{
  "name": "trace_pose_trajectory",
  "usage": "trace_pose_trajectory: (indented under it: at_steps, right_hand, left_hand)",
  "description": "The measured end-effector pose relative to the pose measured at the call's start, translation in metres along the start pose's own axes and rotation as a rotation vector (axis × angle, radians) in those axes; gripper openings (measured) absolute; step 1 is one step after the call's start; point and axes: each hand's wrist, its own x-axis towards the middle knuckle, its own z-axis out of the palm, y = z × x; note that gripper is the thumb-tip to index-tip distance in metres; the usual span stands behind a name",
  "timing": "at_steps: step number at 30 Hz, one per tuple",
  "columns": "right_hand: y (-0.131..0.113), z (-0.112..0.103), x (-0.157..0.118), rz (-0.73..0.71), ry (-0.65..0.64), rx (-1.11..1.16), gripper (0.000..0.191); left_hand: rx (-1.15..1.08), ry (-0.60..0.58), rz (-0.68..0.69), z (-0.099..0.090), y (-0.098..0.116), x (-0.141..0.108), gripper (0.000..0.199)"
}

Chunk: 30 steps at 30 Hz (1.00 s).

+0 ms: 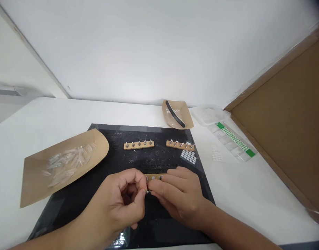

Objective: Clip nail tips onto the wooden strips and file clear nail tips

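Observation:
Over the black mat, my left hand [128, 198] and my right hand [182, 194] meet with fingertips pinched close together. Between them shows a tiny whitish and metallic piece [148, 191], too small to name and mostly covered by fingers. Just behind the fingertips lies a tan cork-like strip [153, 176] with small metal studs, partly hidden by my right hand. Farther back is a similar strip [138, 145] with several upright pegs carrying white tips. To its right, another such strip [180, 145] has small white ovals on its pegs, beside a sheet of white oval stickers [189, 157].
A brown paper tray [34, 173] with clear nail tips [71, 158] sits left, overlapping the black mat [107, 156]. At the back, a smaller paper tray [188, 116] holds a curved black nail file [175, 114]. Right are a green-labelled clear case [234, 140] and a cardboard panel [284, 114].

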Motion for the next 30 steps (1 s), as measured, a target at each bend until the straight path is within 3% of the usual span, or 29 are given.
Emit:
trace_pose_trajectory:
  at_steps: [12, 19, 23, 27, 30]
  right_hand:
    - [-0.003, 0.008, -0.003, 0.111, 0.006, 0.235, 0.018]
    - [-0.003, 0.007, -0.001, 0.264, -0.002, 0.5, 0.022]
    - [-0.003, 0.006, -0.001, 0.337, 0.001, 0.629, 0.016]
    - [-0.003, 0.003, 0.0, 0.436, -0.051, 0.72, 0.019]
    - [-0.003, 0.001, -0.002, 0.482, -0.046, 0.738, 0.018]
  left_hand:
    - [-0.249, -0.065, -0.15, 0.004, 0.003, 0.004, 0.042]
    - [-0.22, -0.037, -0.088, 0.003, -0.001, 0.004, 0.043]
    - [-0.1, -0.03, 0.065, -0.004, -0.002, 0.002, 0.032]
    - [0.139, -0.025, 0.432, -0.012, 0.008, -0.002, 0.003]
    - [0.251, -0.094, 0.584, -0.018, 0.015, -0.003, 0.022]
